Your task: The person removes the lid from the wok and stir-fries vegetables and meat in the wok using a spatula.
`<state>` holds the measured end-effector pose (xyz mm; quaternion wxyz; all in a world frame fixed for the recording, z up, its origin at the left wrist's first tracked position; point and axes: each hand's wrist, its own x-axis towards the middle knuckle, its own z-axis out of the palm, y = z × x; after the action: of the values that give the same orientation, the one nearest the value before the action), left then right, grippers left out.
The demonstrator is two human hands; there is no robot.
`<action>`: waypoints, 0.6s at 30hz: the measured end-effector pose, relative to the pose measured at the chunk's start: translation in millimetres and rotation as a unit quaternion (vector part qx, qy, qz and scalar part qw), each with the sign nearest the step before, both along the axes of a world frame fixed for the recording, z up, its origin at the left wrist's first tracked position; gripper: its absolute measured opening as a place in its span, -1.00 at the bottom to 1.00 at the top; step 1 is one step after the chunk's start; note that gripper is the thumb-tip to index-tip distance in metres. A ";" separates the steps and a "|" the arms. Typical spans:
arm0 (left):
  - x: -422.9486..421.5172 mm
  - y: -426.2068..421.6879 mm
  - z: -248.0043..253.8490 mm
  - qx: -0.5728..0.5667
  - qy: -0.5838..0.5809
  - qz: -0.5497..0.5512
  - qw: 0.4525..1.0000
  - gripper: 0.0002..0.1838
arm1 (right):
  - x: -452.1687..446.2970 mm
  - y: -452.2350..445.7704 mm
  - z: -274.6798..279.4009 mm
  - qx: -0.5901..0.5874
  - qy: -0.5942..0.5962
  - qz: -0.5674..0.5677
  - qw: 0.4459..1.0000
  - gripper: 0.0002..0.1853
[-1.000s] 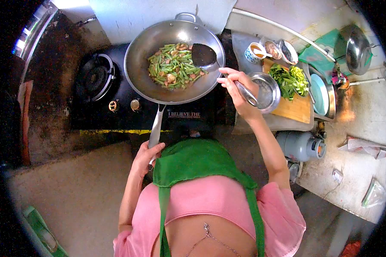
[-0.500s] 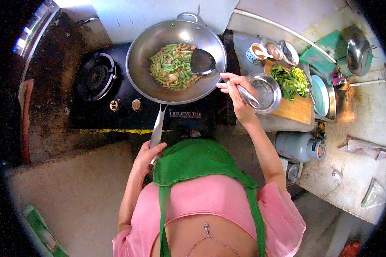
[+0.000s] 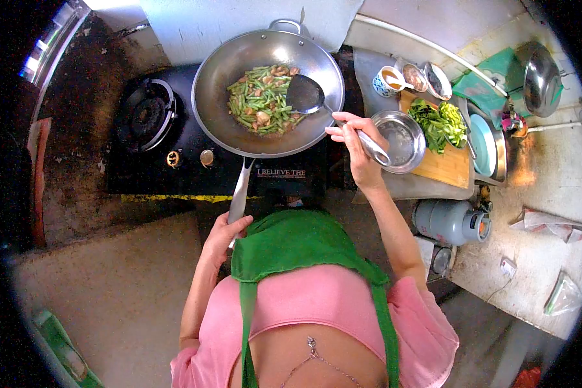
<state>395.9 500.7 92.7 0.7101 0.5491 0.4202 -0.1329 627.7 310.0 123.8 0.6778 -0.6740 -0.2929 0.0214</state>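
Observation:
A wide metal wok [image 3: 207, 97] stands on the black stove [image 3: 142, 178], its long handle pointing toward me. My left hand [image 3: 225, 234] is wrapped round the end of that handle. In the wok lie green beans with brownish pieces [image 3: 258, 100]. My right hand [image 3: 362, 147] is closed on the handle of a spatula [image 3: 306, 95], whose dark blade rests at the right side of the beans. The spatula handle's rounded end shows beside my palm, just left of a metal bowl [image 3: 404, 145].
Right of the stove, a wooden board [image 3: 443, 167] bears chopped greens [image 3: 436, 123]. Behind it are a patterned cup [image 3: 386, 82] and small bowls [image 3: 437, 81]. A gas cylinder [image 3: 443, 221] stands below the counter. A second burner [image 3: 145, 116] is at the left.
The spatula blade has shifted slightly left and down in the wok, with my right hand moving down a little. The wok appears slightly further right in view. Both hands keep their holds.

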 end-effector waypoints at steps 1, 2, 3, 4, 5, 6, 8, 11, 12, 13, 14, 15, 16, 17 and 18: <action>0.1 -0.3 1.3 0.000 0.000 0.000 1.000 -0.72 | 0.1 0.9 -0.9 0.006 0.004 -0.002 1.000 -0.86; 0.0 -0.2 2.9 0.004 0.006 -0.001 1.000 -0.72 | -0.4 1.3 -0.3 0.007 0.003 -0.002 1.000 -0.86; 0.2 0.5 3.5 0.008 0.011 0.000 1.000 -0.72 | -0.7 1.3 0.3 0.020 0.022 -0.007 1.000 -0.89; 0.3 0.7 2.3 0.008 0.011 0.001 1.000 -0.72 | -0.8 0.5 0.5 0.033 0.041 -0.012 0.999 -0.92; 0.3 0.3 0.5 0.009 0.005 0.004 1.000 -0.72 | -0.4 -1.3 0.9 0.033 0.040 -0.011 0.999 -0.92; 0.5 0.5 -0.5 0.010 -0.001 0.007 1.000 -0.72 | 0.5 -3.5 1.4 -0.021 -0.042 -0.016 0.999 -0.93; 1.1 4.1 0.5 0.010 0.006 -0.002 1.000 -0.71 | -0.1 -3.3 4.7 -0.086 -0.153 -0.021 0.984 -0.96; 0.5 7.3 1.7 0.018 0.015 -0.008 1.000 -0.71 | -3.2 1.1 10.0 -0.066 -0.172 0.012 0.983 -0.95; -0.1 7.5 2.1 0.024 0.017 -0.007 1.000 -0.71 | -4.5 2.1 13.3 -0.069 -0.177 0.024 0.981 -0.92; 0.3 7.7 3.7 0.025 0.017 -0.006 1.000 -0.71 | -6.8 2.3 16.7 -0.068 -0.177 0.024 0.981 -0.92; 1.0 7.8 6.1 0.025 0.014 -0.006 1.000 -0.71 | -10.1 2.0 20.2 -0.094 -0.204 0.051 0.973 -0.90; 1.3 7.8 8.1 0.026 0.011 -0.005 1.000 -0.70 | -14.3 1.6 24.6 -0.119 -0.229 0.078 0.963 -0.89; 1.3 8.5 9.2 0.025 0.012 -0.004 1.000 -0.70 | -19.8 2.5 32.3 -0.149 -0.252 0.103 0.951 -0.87; 1.5 9.5 10.3 0.031 0.006 -0.006 0.999 -0.69 | -22.8 3.4 26.9 -0.163 -0.262 0.128 0.943 -0.86; 1.4 10.5 10.9 0.038 -0.001 -0.007 0.999 -0.69 | -26.7 5.2 27.2 -0.179 -0.269 0.144 0.935 -0.86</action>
<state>397.3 511.2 103.5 0.6884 0.5784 0.4205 -0.1213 601.0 315.2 151.1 0.4316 -0.7150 -0.5498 -0.0111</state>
